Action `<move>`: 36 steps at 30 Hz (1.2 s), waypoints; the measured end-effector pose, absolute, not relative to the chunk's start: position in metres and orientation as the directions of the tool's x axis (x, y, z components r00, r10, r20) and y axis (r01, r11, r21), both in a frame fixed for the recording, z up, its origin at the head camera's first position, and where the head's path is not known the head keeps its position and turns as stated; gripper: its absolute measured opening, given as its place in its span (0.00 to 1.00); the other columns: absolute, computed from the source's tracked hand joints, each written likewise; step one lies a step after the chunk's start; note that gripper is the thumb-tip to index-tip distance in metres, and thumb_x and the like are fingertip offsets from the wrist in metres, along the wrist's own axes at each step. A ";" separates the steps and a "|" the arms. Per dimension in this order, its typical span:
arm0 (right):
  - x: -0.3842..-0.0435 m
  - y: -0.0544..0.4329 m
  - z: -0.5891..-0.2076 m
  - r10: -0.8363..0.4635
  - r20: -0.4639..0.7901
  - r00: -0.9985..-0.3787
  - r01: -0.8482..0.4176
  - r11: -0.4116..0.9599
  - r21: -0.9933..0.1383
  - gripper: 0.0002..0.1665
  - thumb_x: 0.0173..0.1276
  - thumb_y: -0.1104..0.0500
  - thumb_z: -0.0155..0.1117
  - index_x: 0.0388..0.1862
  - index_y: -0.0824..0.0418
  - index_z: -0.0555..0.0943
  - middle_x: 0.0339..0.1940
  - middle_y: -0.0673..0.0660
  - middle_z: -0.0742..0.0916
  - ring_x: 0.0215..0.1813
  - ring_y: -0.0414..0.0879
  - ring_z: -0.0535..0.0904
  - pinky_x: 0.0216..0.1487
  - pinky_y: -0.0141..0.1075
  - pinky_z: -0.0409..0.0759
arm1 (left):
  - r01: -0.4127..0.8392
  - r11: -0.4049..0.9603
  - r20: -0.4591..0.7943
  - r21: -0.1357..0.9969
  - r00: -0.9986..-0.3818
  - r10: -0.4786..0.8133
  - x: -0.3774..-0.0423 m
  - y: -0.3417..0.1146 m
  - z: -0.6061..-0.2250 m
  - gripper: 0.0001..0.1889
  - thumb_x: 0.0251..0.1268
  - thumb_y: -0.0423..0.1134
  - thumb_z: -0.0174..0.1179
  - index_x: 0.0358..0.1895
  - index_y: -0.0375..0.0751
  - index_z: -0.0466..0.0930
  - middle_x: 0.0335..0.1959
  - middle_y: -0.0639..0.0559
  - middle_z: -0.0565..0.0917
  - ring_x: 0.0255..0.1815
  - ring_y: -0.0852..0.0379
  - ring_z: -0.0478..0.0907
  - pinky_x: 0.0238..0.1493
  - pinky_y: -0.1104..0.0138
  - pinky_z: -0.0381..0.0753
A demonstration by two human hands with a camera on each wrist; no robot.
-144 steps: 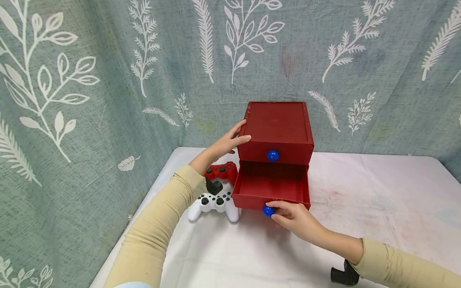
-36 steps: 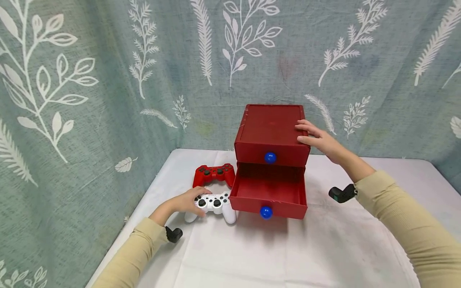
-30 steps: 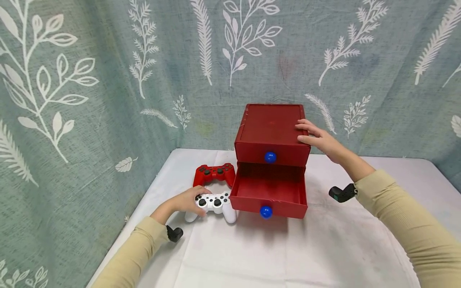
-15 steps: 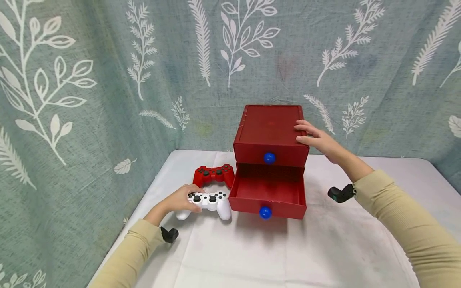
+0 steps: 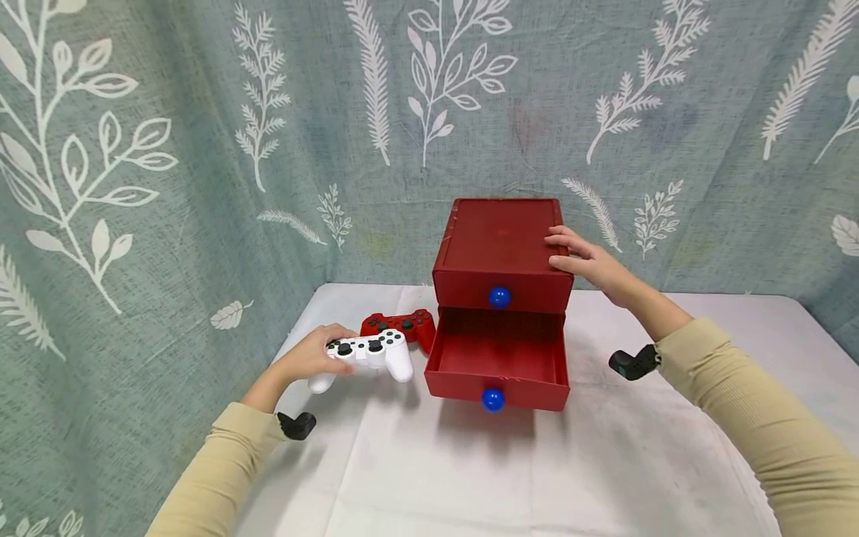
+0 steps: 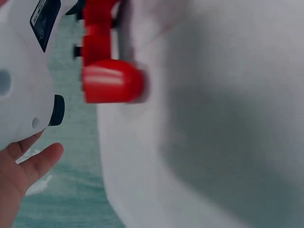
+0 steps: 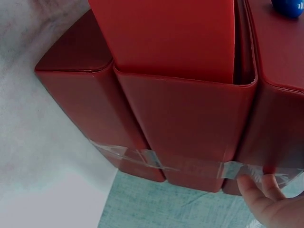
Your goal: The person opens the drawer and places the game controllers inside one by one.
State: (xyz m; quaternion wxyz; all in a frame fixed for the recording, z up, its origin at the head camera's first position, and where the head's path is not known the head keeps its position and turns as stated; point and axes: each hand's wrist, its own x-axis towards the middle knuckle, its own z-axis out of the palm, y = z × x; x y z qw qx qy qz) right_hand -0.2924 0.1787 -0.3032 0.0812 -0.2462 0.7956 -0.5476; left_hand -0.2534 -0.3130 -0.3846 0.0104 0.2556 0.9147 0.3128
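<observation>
My left hand grips a white game controller by its left side, thumb on the near side, lifted off the table. In the left wrist view the controller's underside faces the camera. Behind it on the table lies a red game controller, partly covered by the white one. My right hand rests on the right top edge of a dark red drawer cabinet, fingers spread. The cabinet's pulled-out drawer has a blue knob and nothing inside it.
Another blue knob marks the closed top drawer. Clear tape runs across the cabinet's side in the right wrist view. A white cloth covers the table, and a patterned green curtain hangs behind and to the left.
Earlier, the right hand pulled the drawer out by its knob while the left steadied the cabinet. Since then the left hand has taken the white controller and raised it leftward; the right now rests on the cabinet.
</observation>
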 end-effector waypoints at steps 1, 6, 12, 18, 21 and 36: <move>-0.292 0.179 -0.303 -0.480 0.141 -0.866 -0.302 0.279 -0.912 0.33 0.70 0.56 0.48 0.70 0.63 0.56 0.75 0.51 0.48 0.74 0.52 0.38 0.66 0.59 0.47 | 0.468 0.672 0.149 0.573 -0.867 0.476 -0.254 -0.314 -0.381 0.25 0.38 0.41 0.70 0.46 0.38 0.79 0.39 0.51 0.81 0.38 0.60 0.71 0.40 0.69 0.70; -0.293 0.179 -0.303 -0.479 0.141 -0.866 -0.300 0.274 -0.914 0.32 0.70 0.56 0.48 0.70 0.63 0.56 0.75 0.51 0.48 0.74 0.52 0.39 0.66 0.59 0.47 | 0.467 0.690 0.161 0.553 -0.872 0.462 -0.256 -0.315 -0.365 0.26 0.39 0.42 0.70 0.47 0.39 0.79 0.40 0.50 0.81 0.39 0.59 0.71 0.42 0.66 0.70; -0.293 0.178 -0.303 -0.480 0.144 -0.865 -0.302 0.271 -0.914 0.32 0.70 0.56 0.48 0.70 0.63 0.56 0.75 0.51 0.48 0.74 0.51 0.38 0.67 0.59 0.46 | 0.441 0.711 0.137 0.548 -0.885 0.444 -0.261 -0.316 -0.351 0.27 0.41 0.41 0.70 0.49 0.37 0.77 0.41 0.48 0.79 0.40 0.56 0.70 0.41 0.63 0.70; -0.293 0.177 -0.301 -0.479 0.128 -0.868 -0.293 0.287 -0.912 0.33 0.70 0.55 0.48 0.70 0.62 0.56 0.75 0.51 0.47 0.74 0.52 0.37 0.66 0.59 0.47 | 0.402 0.723 0.088 0.561 -0.898 0.432 -0.262 -0.309 -0.335 0.27 0.43 0.41 0.69 0.51 0.37 0.76 0.44 0.46 0.78 0.40 0.54 0.71 0.41 0.64 0.71; -0.292 0.178 -0.301 -0.481 0.118 -0.869 -0.285 0.292 -0.913 0.33 0.70 0.55 0.49 0.71 0.62 0.56 0.75 0.51 0.47 0.74 0.51 0.37 0.66 0.59 0.48 | 0.376 0.728 0.058 0.573 -0.905 0.422 -0.262 -0.302 -0.324 0.27 0.45 0.41 0.67 0.52 0.36 0.75 0.46 0.44 0.77 0.42 0.53 0.71 0.42 0.64 0.71; -0.293 0.180 -0.303 -0.482 0.129 -0.866 -0.291 0.277 -0.916 0.32 0.70 0.55 0.48 0.70 0.62 0.56 0.75 0.51 0.47 0.74 0.51 0.37 0.67 0.59 0.46 | 0.408 0.778 0.074 0.477 -0.901 0.427 -0.252 -0.261 -0.296 0.30 0.45 0.47 0.66 0.55 0.41 0.75 0.53 0.43 0.76 0.52 0.47 0.69 0.47 0.59 0.68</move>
